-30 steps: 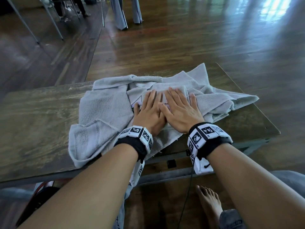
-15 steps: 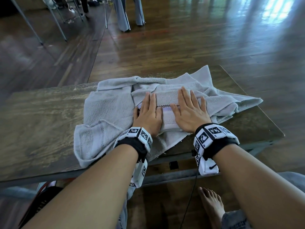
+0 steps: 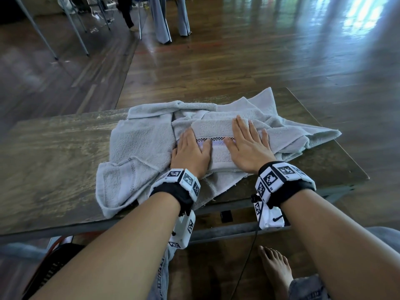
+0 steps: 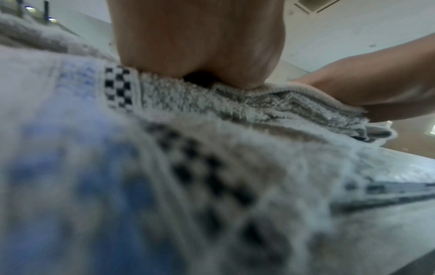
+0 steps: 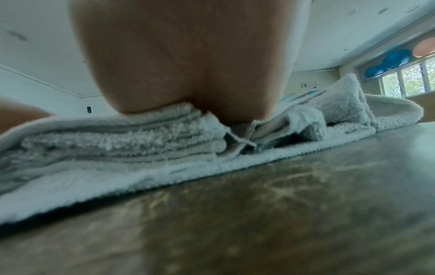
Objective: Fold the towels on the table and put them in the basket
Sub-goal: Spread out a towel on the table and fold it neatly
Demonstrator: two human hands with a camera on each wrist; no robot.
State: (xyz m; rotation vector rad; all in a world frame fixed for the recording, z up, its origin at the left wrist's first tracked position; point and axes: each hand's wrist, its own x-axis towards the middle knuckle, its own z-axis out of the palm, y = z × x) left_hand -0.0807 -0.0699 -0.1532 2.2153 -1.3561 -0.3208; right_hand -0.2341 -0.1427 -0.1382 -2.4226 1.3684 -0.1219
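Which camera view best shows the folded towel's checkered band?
The head view: the checkered band runs between both hands, sharp and unobstructed. The left wrist view shows it close but mostly blurred. The right wrist view shows only towel layers, no band.

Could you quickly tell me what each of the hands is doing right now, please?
Left hand: open, fingers flat, pressing on the left end of the folded towel.
Right hand: open, fingers flat, pressing on the towel's right end.
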